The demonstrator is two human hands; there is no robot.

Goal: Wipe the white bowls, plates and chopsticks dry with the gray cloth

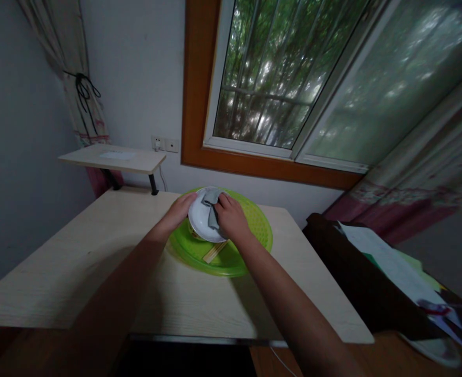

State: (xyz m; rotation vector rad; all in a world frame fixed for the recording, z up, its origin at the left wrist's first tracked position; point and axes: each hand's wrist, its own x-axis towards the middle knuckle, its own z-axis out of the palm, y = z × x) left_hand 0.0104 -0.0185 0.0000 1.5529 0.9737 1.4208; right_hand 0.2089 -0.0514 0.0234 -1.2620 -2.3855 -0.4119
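With 2 bare forearms (283,290) nearest the camera, reaches across the pale surface (74,256) to a round green tray (260,228). Over the tray's left part, holds a white bowl (198,215) tilted, with the hollow turned toward the camera; cannot tell about contact between bowl and tray. Looks to be wiping out the bowl, and seems to call next for another pass around the inside with a steady hold on the rim. Slants both forearms inward to meet at the bowl; grips its left rim with the left hand (180,210) and curls the right hand (233,215) around a grey cloth (212,218) against the inside. Below, near the right wrist, shows wooden sticks (215,252) lying on the tray.
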